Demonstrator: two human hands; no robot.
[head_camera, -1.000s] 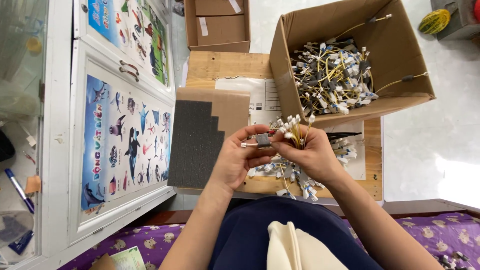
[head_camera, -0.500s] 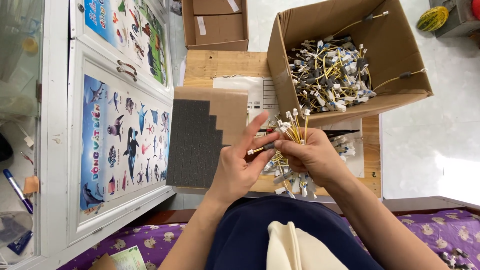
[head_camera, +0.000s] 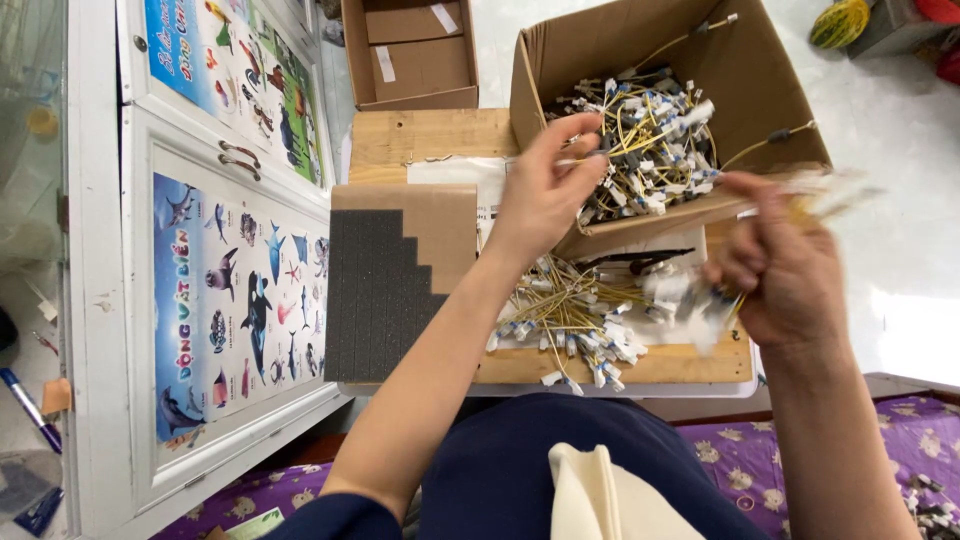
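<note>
Over the wooden board (head_camera: 690, 365), the left hand (head_camera: 545, 195) pinches one thin yellow cable at the rim of the cardboard box (head_camera: 760, 70). The right hand (head_camera: 780, 275) grips a blurry bundle of yellow cables (head_camera: 825, 190). It is best to pull slowly, so the cables in the box don't tangle. Half a second ago both hands were together over the loose pile of cables (head_camera: 570, 325); now they are apart.
</note>
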